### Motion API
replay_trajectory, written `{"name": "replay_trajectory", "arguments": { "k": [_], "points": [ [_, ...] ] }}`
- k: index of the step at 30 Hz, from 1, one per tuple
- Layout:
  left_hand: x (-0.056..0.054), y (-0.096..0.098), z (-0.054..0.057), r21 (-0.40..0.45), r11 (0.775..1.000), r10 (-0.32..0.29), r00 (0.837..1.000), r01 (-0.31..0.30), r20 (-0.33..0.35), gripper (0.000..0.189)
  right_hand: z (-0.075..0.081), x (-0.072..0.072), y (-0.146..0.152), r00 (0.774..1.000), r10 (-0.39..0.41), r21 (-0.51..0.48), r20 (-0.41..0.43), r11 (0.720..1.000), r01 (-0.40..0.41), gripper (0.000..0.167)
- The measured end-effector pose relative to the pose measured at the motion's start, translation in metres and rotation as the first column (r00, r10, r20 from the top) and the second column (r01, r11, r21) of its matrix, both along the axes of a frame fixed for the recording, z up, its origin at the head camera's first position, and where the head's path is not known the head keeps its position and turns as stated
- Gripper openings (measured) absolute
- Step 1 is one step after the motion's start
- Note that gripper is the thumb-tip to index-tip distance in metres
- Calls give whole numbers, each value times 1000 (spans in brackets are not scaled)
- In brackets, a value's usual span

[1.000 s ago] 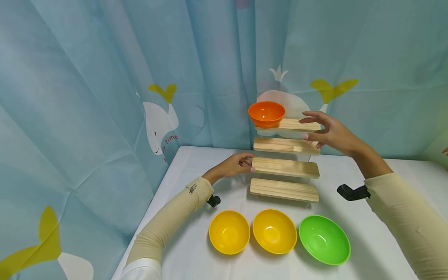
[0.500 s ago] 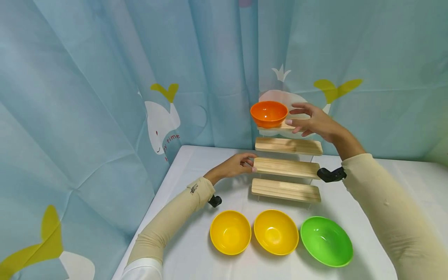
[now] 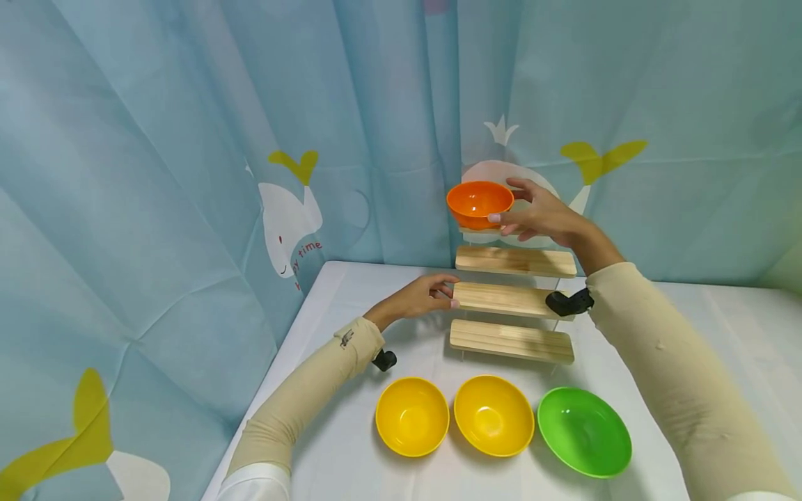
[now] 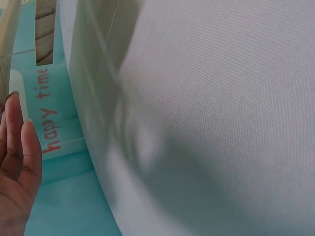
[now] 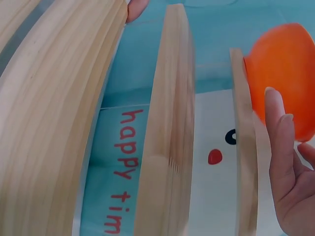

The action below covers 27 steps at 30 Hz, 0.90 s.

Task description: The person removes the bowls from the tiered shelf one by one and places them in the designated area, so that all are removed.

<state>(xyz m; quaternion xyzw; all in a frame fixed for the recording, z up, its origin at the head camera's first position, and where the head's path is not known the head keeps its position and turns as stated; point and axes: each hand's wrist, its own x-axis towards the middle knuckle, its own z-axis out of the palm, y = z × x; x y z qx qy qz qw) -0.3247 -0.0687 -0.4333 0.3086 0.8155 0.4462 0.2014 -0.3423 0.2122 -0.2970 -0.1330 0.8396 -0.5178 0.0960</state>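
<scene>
An orange bowl (image 3: 479, 202) sits at the left end of the top board of a tiered wooden display rack (image 3: 516, 261). My right hand (image 3: 545, 212) is at the bowl's right side, index finger by the rim and thumb overlapping its front. In the right wrist view, that hand's extended fingers (image 5: 281, 142) stand right beside the bowl (image 5: 283, 73). My left hand (image 3: 416, 296) holds the left end of the rack's second board from the bottom, fingers at the back edge and thumb at the front. Its fingertips reach the wood in the left wrist view.
Two yellow bowls (image 3: 412, 417) and a green bowl (image 3: 585, 433) stand in a row on the white tabletop (image 3: 351, 445), in front of the rack. A light blue curtain (image 3: 376, 125) with whale prints hangs behind the table and along its left side.
My right hand has moved left, from above the right end of the rack to the orange bowl's side. The left hand and all the bowls have stayed in place.
</scene>
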Motion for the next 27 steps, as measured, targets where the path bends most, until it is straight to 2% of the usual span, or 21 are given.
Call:
{"name": "replay_trajectory", "arguments": {
  "k": [7,15,27],
  "points": [
    [-1,-1,0,-1,1000,1,1000,-1,3,56,0,-5,-12,1000,7,-29,27,1000,-7,103],
    [1,-2,3,-11,1000,7,1000,-7,2,57,-8,-9,-21,999,33,-48,-11,998,-33,101],
    [2,-1,4,-16,1000,5,1000,-5,-12,57,-7,-6,-26,1000,-17,-52,-7,999,17,108]
  ]
}}
